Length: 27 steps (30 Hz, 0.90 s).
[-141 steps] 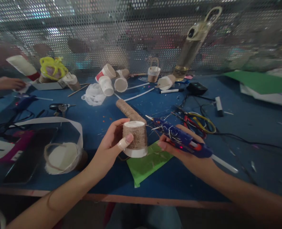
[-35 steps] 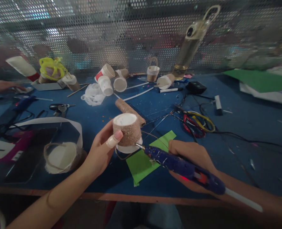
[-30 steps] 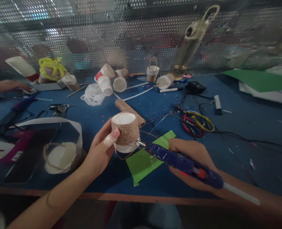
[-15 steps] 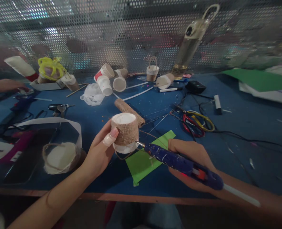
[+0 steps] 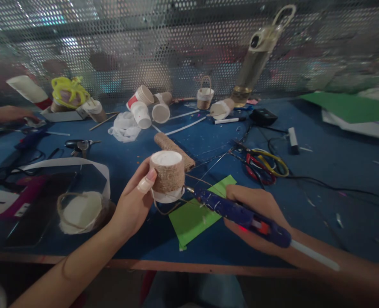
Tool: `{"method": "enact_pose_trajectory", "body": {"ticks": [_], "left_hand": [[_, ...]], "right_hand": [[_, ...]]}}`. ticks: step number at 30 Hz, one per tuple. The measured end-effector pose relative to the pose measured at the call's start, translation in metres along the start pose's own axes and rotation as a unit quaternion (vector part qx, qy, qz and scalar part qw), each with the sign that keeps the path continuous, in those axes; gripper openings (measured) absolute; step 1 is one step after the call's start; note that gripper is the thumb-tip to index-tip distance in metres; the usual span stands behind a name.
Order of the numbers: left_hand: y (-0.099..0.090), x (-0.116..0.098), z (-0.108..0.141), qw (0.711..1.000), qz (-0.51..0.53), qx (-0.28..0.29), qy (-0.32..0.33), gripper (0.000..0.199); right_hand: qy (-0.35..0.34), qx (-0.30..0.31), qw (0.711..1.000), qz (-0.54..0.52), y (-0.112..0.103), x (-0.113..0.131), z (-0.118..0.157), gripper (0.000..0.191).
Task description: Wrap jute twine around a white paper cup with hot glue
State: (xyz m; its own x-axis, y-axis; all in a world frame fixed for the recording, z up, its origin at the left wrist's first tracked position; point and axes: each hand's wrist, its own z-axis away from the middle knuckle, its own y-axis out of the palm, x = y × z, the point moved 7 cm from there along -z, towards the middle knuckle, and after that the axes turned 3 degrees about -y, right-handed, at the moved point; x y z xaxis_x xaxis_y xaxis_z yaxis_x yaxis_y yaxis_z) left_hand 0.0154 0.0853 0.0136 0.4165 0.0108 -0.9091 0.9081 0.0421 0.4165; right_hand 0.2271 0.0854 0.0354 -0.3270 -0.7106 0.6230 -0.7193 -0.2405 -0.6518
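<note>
Left hand (image 5: 134, 199): fingers held brown-twine-wrapped white paper cup (image 5: 168, 177), at 11 o'clock from light-green paper-like sheet (image 5: 194, 224) | right hand (image 5: 256, 199): fingers gripped blue plastic glue gun (image 5: 227, 210) at cup's 4 o'clock, nozzle (image 5: 189, 188) contact unclear | risk: slack could make loose brown twine (image 5: 166, 213) stick crooked; slipping nozzle might burn left fingers.

From where I stand, the left forearm (image 5: 86, 252) extends forward and inward; the left hand (image 5: 133, 201) is curled in a grip, thumb (image 5: 148, 179) in front, fingers (image 5: 139, 171) partly hidden. The right forearm (image 5: 352, 273) angles inward; the right hand (image 5: 262, 201), well apart, grips, index finger (image 5: 239, 191) bent.
</note>
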Motion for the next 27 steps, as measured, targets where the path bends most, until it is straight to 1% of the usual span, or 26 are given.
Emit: {"method": "enact_pose_trajectory", "body": {"ticks": [6,9,11,12,14,16,18,21,27], "left_hand": [[-0.001,0.002,-0.001,1.000,-0.011,-0.012,-0.009,0.030],[0.001,0.004,0.000,0.999,-0.020,-0.007,-0.025,0.033],[0.003,0.007,0.001,0.999,-0.028,0.003,-0.037,0.035],[0.004,0.008,0.001,0.999,-0.030,0.007,-0.041,0.036],[0.004,0.010,0.001,0.998,-0.031,0.012,-0.048,0.037],[0.004,0.012,0.001,0.998,-0.028,0.013,-0.056,0.036],[0.004,0.015,0.001,0.998,-0.023,0.015,-0.063,0.036],[0.007,0.017,0.001,0.997,-0.012,0.021,-0.074,0.036],[0.011,0.020,0.002,0.994,0.007,0.023,-0.107,0.034]], "right_hand": [[0.061,-0.041,0.997,-0.034,-0.007,-0.009,0.001,0.024],[0.059,-0.093,0.992,-0.064,-0.012,-0.006,0.001,0.020],[0.043,-0.123,0.987,-0.089,-0.013,-0.003,0.000,0.022],[0.039,-0.127,0.986,-0.101,-0.011,-0.003,0.000,0.025],[0.048,-0.118,0.984,-0.127,-0.005,-0.004,-0.001,0.034],[0.064,-0.107,0.982,-0.141,0.000,-0.007,-0.002,0.037],[0.073,-0.104,0.983,-0.132,0.003,-0.007,-0.003,0.034],[0.067,-0.099,0.986,-0.114,0.005,-0.005,-0.004,0.031],[0.064,-0.097,0.982,-0.147,0.007,-0.010,-0.006,0.031]]}}
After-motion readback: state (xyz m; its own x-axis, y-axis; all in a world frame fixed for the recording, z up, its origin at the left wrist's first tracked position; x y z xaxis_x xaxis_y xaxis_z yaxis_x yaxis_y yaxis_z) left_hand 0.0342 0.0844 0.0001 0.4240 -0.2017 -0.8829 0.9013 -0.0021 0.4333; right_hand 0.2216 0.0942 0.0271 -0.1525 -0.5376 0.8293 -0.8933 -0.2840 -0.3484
